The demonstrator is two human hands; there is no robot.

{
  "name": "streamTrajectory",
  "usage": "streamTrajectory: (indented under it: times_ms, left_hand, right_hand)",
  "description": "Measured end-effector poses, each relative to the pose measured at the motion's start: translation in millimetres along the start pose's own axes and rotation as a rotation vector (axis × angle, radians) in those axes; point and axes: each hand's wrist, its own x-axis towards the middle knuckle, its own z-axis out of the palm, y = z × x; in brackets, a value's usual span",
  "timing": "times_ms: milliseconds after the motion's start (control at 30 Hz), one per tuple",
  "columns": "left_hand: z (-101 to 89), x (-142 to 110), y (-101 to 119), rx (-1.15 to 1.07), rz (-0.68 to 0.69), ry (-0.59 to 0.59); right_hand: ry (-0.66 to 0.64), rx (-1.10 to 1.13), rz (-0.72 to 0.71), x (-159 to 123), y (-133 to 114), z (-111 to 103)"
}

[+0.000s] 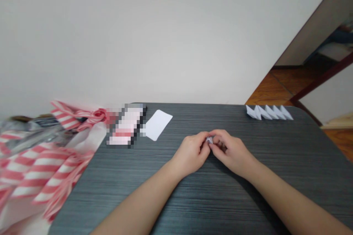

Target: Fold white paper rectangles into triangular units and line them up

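A small folded piece of white paper [210,140] is pinched between my two hands over the middle of the table, mostly hidden by the fingers. My left hand [192,153] grips it from the left with thumb and fingers closed. From the other side, my right hand [231,151] closes its fingertips on the same piece. Several white folded paper pieces [268,112] stand in a zigzag row at the table's far right. A flat stack of white paper [158,125], or a single sheet, lies to the left beyond my left hand.
A pixelated, phone-like object [125,125] lies at the dark table's [182,205] far left. Red-and-white striped cloth [44,169] is heaped beside the left edge. A white wall [165,36] rises behind the table, with wooden floor [270,84] at the right.
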Motion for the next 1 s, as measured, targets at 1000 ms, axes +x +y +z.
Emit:
streamTrajectory:
  times_ms: [1000]
  left_hand:
    - [3.3,1.6,-5.8,-0.636,-0.154,0.000]
  right_hand:
    - [0.125,0.033,-0.097,-0.7,3.1,-5.5]
